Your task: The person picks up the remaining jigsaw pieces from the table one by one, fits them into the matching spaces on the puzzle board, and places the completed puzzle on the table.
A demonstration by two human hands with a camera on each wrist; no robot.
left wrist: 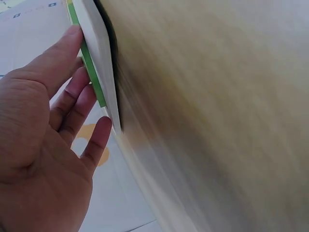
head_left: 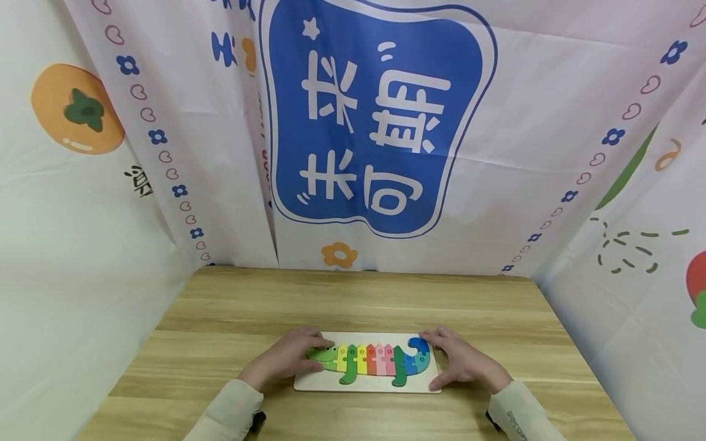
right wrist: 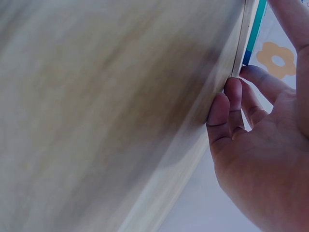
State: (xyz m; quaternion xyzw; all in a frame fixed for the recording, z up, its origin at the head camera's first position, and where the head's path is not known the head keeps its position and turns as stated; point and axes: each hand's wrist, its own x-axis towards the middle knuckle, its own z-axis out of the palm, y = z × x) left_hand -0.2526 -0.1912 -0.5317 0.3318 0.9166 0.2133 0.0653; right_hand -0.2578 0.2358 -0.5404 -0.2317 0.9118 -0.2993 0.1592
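Note:
A wooden crocodile puzzle (head_left: 369,387) lies flat on the table, its pale board carrying brightly coloured pieces that together form a crocodile. At its left end, my left hand (head_left: 287,357) holds the board around the green head piece (head_left: 324,355), thumb on the near side and fingers on the far side. My right hand (head_left: 463,360) spans the right end beside the blue tail (head_left: 421,355), with its thumb at the near corner and a finger at the far corner. In the left wrist view the thumb touches the green piece's edge. Fingertips meet the board's edge in the right wrist view.
The wood-grain table (head_left: 358,300) extends around the puzzle on every side. White printed cloth (head_left: 529,184) hangs behind and at both sides, with a large blue sign (head_left: 358,116) printed at the back.

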